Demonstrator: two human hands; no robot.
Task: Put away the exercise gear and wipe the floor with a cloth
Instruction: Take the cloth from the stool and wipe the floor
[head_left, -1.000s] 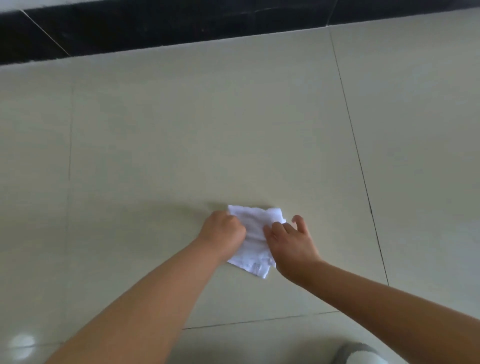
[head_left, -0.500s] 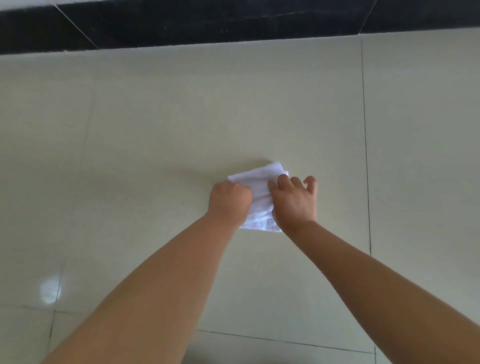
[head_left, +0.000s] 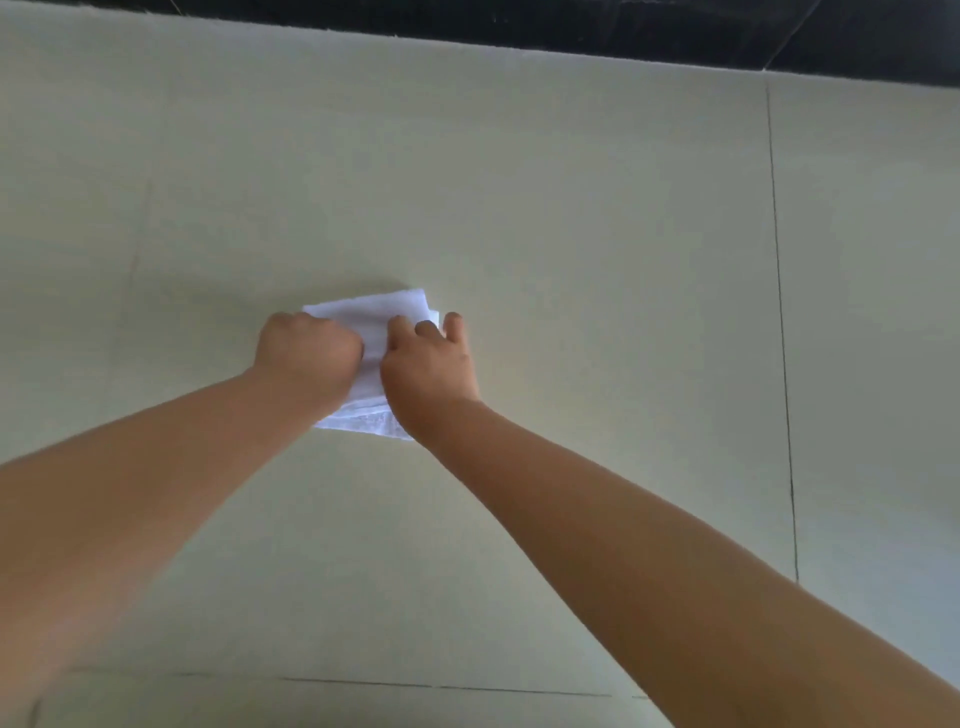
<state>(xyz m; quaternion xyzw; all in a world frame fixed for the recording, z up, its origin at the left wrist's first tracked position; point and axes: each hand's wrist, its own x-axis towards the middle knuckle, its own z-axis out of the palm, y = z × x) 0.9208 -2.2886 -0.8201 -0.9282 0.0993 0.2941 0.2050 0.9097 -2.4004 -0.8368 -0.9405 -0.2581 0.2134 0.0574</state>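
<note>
A folded white cloth (head_left: 375, 310) lies flat on the cream tiled floor (head_left: 571, 249), a little left of the view's middle. My left hand (head_left: 307, 352) sits on the cloth's left side as a fist, fingers curled down into the fabric. Beside it, my right hand (head_left: 429, 365) holds the cloth's right side with bent fingers, the fingertips over its far right edge. Both arms are stretched out forward. The middle and near part of the cloth are hidden under my hands. No exercise gear is in view.
A dark strip of wall base (head_left: 597, 28) runs along the top of the view, beyond the tiles. One dark grout line (head_left: 777, 322) runs front to back on the right, and another grout line (head_left: 447, 687) crosses near the bottom.
Both hands have pushed the cloth forward across the tile, away from me and toward the dark wall base. The grip of both hands on the cloth looks the same.
</note>
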